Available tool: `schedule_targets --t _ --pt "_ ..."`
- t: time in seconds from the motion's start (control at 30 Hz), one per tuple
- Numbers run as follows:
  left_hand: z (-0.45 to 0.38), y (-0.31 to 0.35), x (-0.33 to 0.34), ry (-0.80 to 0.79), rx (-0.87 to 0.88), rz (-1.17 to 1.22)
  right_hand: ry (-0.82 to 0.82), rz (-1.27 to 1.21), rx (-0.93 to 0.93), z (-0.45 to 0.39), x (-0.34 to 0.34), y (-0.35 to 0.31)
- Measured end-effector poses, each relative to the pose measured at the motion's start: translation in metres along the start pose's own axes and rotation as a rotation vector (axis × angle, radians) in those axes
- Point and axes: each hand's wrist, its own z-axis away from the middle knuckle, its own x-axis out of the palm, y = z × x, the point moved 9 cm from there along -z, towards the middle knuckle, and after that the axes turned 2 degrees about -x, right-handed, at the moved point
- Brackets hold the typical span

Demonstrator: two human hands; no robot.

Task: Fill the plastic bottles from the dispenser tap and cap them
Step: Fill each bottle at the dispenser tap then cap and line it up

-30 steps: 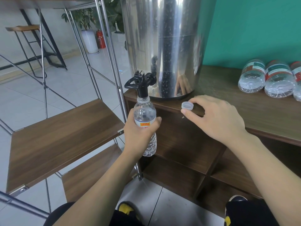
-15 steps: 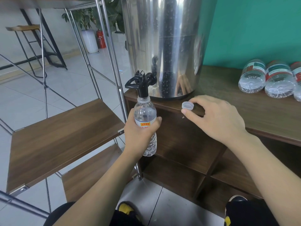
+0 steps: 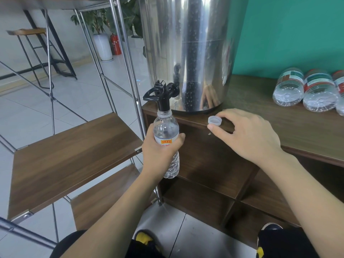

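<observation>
Overflow is the risk we judge foremost; the bottle (image 3: pixel 166 140), its mouth under the dispenser tap (image 3: pixel 161 94), looks nearly full; a slip off the spout would spill water. We note the left hand (image 3: pixel 161 148) gripping the bottle upright; the right hand (image 3: pixel 247 132) rests on the bench (image 3: pixel 260 108), fingertips pinching the cap (image 3: pixel 214 121).

L hand (image 3: pixel 160 151) grips bottle (image 3: pixel 166 131) under tap (image 3: pixel 162 95), R hand (image 3: pixel 247 135) pinches cap (image 3: pixel 215 120)
</observation>
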Motion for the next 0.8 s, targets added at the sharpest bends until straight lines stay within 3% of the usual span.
schedule_targets --t 0.8 --pt "0.0005 -0.0011 -0.0007 0.013 -0.023 -0.011 -0.01 0.003 0.016 0.0003 0.0001 0.0008"
